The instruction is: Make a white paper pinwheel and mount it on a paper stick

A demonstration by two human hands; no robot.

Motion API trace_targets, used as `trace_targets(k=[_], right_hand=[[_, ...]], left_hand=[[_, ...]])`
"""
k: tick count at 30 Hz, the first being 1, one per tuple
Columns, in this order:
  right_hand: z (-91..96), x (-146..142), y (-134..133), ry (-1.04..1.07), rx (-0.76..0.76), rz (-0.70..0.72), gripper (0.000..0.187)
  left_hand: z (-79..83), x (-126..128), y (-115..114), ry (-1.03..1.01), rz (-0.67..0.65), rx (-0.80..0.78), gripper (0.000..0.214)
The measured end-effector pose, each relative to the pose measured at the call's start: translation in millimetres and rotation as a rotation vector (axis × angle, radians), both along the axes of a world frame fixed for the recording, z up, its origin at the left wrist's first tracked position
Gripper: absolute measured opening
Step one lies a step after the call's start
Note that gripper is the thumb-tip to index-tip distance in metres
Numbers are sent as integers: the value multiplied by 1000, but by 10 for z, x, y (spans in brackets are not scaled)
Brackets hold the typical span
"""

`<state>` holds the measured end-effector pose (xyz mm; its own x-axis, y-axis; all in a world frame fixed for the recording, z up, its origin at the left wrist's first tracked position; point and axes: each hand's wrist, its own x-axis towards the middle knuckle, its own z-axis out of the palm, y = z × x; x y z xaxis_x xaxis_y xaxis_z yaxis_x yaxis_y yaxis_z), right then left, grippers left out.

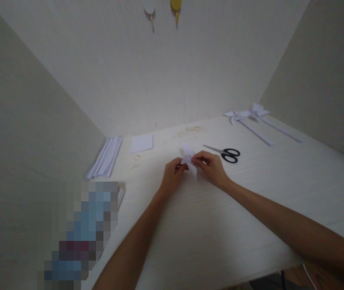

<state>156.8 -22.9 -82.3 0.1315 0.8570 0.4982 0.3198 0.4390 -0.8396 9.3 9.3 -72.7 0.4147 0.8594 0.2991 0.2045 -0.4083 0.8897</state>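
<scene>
Over the middle of the white table, a folded white paper pinwheel [187, 158] is held between both hands, its blades pointing up and down. My left hand [173, 171] pinches its left side. From the right, my right hand [210, 167] grips it near the centre with thumb and forefinger. The fingertips hide part of the middle of the paper. A pair of scissors [228, 155] with black handles lies just beyond my right hand, its blades pointing left.
Two paper pinwheels on sticks [256, 131] lie at the back right. A bundle of rolled paper sticks [105, 157] and a square of paper [141, 143] are at the back left. A blurred-out object [84, 229] lies along the left edge. Walls enclose the table on three sides.
</scene>
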Motion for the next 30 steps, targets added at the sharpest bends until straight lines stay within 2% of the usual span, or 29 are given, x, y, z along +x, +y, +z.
trace_targets(k=[9,22,30], right_hand=[[-25,-1,7,69,25,-5,5],[105,-11,-57,-159,117,-37,7],[121,-17,-62,-189,90,-46,7]], left_hand=[[-26,-13,18,-3,24,7,11],[85,-12,-35,8,22,64,13],[79,-21,-38,11,2,93,14]])
